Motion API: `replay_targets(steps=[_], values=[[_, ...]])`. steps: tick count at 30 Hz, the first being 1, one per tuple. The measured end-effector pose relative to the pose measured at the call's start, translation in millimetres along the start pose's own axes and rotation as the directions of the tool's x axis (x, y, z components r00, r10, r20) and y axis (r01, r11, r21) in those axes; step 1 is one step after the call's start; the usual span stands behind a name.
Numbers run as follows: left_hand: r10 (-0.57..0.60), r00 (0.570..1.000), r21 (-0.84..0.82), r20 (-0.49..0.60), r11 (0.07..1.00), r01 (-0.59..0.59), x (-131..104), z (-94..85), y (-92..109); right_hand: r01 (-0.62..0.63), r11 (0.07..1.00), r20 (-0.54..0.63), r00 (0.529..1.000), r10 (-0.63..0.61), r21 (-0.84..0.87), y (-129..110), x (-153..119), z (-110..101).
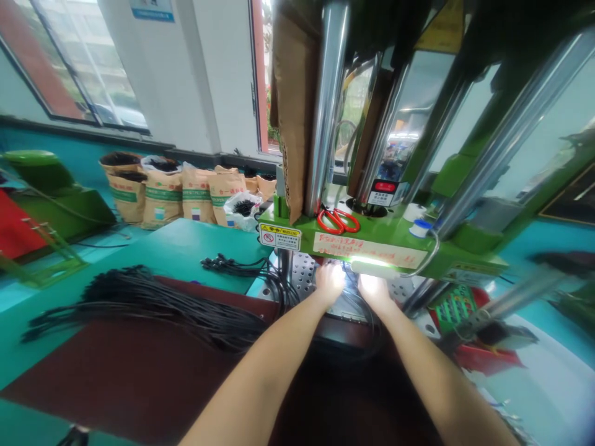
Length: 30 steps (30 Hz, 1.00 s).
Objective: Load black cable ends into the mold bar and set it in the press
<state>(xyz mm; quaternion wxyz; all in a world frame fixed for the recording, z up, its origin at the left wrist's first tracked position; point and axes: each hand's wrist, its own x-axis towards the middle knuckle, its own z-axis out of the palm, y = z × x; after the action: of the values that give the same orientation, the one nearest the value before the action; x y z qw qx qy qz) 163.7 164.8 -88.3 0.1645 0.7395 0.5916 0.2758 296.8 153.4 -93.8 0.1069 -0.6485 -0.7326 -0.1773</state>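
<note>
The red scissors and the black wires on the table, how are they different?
The red scissors lie up on the green machine's ledge; the black wires lie lower, on the dark red mat. The scissors are one small thing; the wires are a long, spread bundle. The scissors have bright red handles; the wires are all black. Neither hand touches them.

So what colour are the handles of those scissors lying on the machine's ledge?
Red-orange; the scissors show in the head view.

low gap under green press platen (372, 244) | cable bundle (153, 303) crowds left; steel columns (325, 105) flank opening
</note>
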Motion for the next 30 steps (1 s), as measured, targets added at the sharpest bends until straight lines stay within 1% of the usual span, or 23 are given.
replay_targets(steps=[3, 6, 9, 11, 15, 21, 27, 30], values=[[0.003, 0.999, -0.019, -0.043, 1.000, -0.004, -4, -1.5, 11, 0.024, 1.000, 0.001, 1.000, -0.024, 0.009, 2, -2, -4], [0.048, 0.997, -0.052, -0.057, 0.997, -0.051, -8, 0.9, 20, 0.094, 0.995, 0.019, 0.995, -0.094, 0.015, 3, -6, -7], [0.068, 0.997, -0.076, -0.032, 0.995, -0.070, -9, 5.5, 21, 0.159, 0.987, 0.042, 0.986, -0.160, 0.014, 3, -7, -7], [0.073, 0.997, -0.083, -0.022, 0.994, -0.075, -7, 8.4, 18, 0.176, 0.984, 0.055, 0.983, -0.176, 0.003, 1, -6, -6], [0.086, 0.996, -0.080, -0.021, 0.993, -0.087, -1, 13.3, 11, 0.159, 0.987, 0.078, 0.985, -0.157, -0.022, -9, 0, -4], [0.112, 0.994, -0.075, -0.005, 0.991, -0.112, 3, 16.7, 7, 0.073, 0.997, 0.100, 0.993, -0.070, -0.028, -20, 4, -4], [0.089, 0.995, -0.075, -0.040, 0.993, -0.092, 3, 12.1, 13, 0.059, 0.998, 0.100, 0.993, -0.059, 0.007, -18, 2, -3], [0.107, 0.993, -0.084, -0.042, 0.990, -0.111, 4, 8.3, 14, 0.075, 0.997, 0.085, 0.993, -0.077, 0.033, -13, -1, -5]])
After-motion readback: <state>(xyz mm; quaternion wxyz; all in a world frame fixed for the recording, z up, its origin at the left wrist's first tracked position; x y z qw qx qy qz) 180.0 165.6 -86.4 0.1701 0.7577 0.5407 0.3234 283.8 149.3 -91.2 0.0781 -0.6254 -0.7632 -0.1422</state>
